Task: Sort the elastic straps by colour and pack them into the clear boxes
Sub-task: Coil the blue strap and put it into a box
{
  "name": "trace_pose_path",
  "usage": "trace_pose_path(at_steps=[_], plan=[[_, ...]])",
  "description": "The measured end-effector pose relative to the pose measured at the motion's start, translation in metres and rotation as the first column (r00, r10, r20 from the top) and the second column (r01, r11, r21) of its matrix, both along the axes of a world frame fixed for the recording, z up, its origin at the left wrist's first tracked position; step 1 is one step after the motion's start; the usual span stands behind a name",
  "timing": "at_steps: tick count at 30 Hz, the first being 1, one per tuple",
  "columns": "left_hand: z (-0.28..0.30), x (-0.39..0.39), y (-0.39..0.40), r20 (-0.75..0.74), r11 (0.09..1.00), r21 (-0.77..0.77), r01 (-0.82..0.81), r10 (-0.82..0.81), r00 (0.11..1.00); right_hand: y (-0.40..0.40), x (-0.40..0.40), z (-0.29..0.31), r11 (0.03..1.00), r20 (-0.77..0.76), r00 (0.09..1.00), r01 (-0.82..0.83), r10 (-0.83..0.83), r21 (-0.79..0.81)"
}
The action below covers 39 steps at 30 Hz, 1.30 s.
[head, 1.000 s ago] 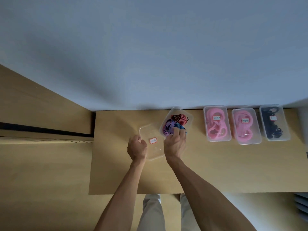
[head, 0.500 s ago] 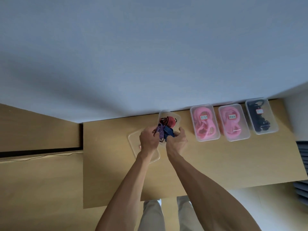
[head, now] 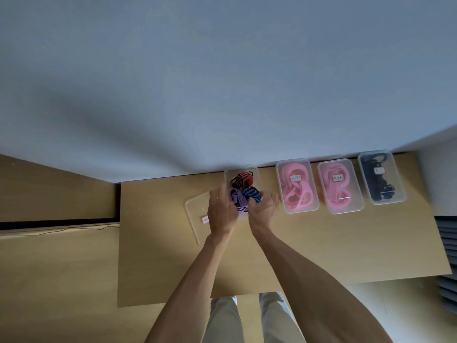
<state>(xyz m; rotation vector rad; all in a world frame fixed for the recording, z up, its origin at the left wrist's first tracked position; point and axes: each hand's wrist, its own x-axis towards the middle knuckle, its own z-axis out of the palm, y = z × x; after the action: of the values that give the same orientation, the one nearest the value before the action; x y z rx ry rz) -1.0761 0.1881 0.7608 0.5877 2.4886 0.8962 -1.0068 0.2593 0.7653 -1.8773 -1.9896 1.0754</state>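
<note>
The open clear plastic box (head: pixel 243 173) of mixed red, purple and blue striped elastic straps (head: pixel 243 194) sits between both hands, long axis pointing away from the person. The left hand (head: pixel 220 211) and right hand (head: pixel 263 209) curl round its near sides; its flat clear lid (head: pixel 195 214) lies just left, nearer the left hand.

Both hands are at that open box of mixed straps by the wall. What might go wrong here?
The straps bulge above the open box, so some could spill or keep the lid from closing. That lid lies beside the left hand and could get knocked. The right hand works close to the nearest pink box and might nudge it.
</note>
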Motion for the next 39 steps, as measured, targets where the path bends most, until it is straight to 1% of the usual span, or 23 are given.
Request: trace_pose_path(at_steps=[1, 3, 5, 8, 10, 12, 14, 18, 20, 22, 24, 27, 29, 31, 33, 36, 39], plan=[[0.003, 0.001, 0.002, -0.074, 0.998, -0.002, 0.059, -0.059, 0.996, 0.001, 0.0, 0.0, 1.0, 0.012, 1.0, -0.013, 0.013, -0.015], [0.008, 0.001, 0.009, -0.192, 0.975, 0.001, 0.221, -0.216, 0.957, 0.005, 0.0, 0.002, 0.999, 0.031, 0.999, 0.014, -0.012, -0.047], [0.009, 0.0, 0.016, -0.256, 0.937, 0.002, 0.348, -0.336, 0.906, 0.01, -0.001, 0.003, 0.994, 0.038, 0.997, 0.069, -0.065, -0.085], [0.007, 0.0, 0.025, -0.227, 0.887, -0.019, 0.462, -0.454, 0.862, 0.014, 0.003, 0.002, 0.987, 0.018, 0.996, 0.091, -0.089, -0.131], [0.004, 0.002, 0.028, -0.199, 0.845, -0.075, 0.529, -0.533, 0.822, 0.016, 0.006, 0.0, 0.986, -0.002, 0.996, 0.093, -0.094, -0.138], [-0.001, 0.003, 0.028, -0.215, 0.827, -0.148, 0.542, -0.562, 0.799, 0.016, 0.007, -0.002, 0.985, -0.026, 0.995, 0.086, -0.091, -0.148], [-0.002, 0.003, 0.03, -0.244, 0.85, -0.192, 0.491, -0.526, 0.815, 0.013, 0.006, -0.005, 0.986, -0.039, 0.998, 0.049, -0.056, -0.159], [-0.003, 0.004, 0.031, -0.255, 0.892, -0.224, 0.393, -0.443, 0.859, 0.013, 0.006, -0.006, 0.99, -0.018, 0.999, -0.048, 0.046, -0.132], [-0.003, 0.006, 0.027, -0.23, 0.911, -0.235, 0.339, -0.391, 0.891, 0.013, 0.005, -0.006, 0.986, 0.03, 0.992, -0.116, 0.12, -0.118], [-0.005, 0.006, 0.023, -0.201, 0.937, -0.211, 0.28, -0.322, 0.925, 0.011, 0.004, -0.005, 0.983, 0.075, 0.984, -0.152, 0.16, -0.107], [-0.005, 0.006, 0.021, -0.171, 0.946, -0.189, 0.262, -0.295, 0.94, 0.009, 0.005, -0.006, 0.978, 0.096, 0.977, -0.18, 0.189, -0.101], [-0.007, 0.008, 0.015, -0.151, 0.944, -0.204, 0.26, -0.293, 0.944, 0.009, 0.009, -0.008, 0.969, 0.108, 0.966, -0.227, 0.237, -0.096], [-0.007, 0.012, 0.013, -0.125, 0.956, -0.215, 0.199, -0.229, 0.965, 0.008, 0.011, -0.008, 0.975, 0.101, 0.972, -0.203, 0.212, -0.09], [-0.006, 0.015, 0.015, -0.108, 0.965, -0.231, 0.126, -0.154, 0.982, 0.007, 0.009, -0.007, 0.986, 0.076, 0.986, -0.141, 0.148, -0.09], [-0.004, 0.014, 0.018, -0.087, 0.961, -0.261, 0.091, -0.117, 0.989, 0.005, 0.006, -0.005, 0.99, 0.072, 0.992, -0.101, 0.108, -0.102], [-0.003, 0.012, 0.019, -0.059, 0.954, -0.294, 0.062, -0.083, 0.995, 0.005, 0.001, -0.003, 0.986, 0.1, 0.987, -0.116, 0.128, -0.121], [-0.003, 0.011, 0.02, -0.008, 0.959, -0.282, 0.036, -0.04, 0.999, 0.007, 0.0, -0.001, 0.984, 0.106, 0.985, -0.12, 0.135, -0.13]])
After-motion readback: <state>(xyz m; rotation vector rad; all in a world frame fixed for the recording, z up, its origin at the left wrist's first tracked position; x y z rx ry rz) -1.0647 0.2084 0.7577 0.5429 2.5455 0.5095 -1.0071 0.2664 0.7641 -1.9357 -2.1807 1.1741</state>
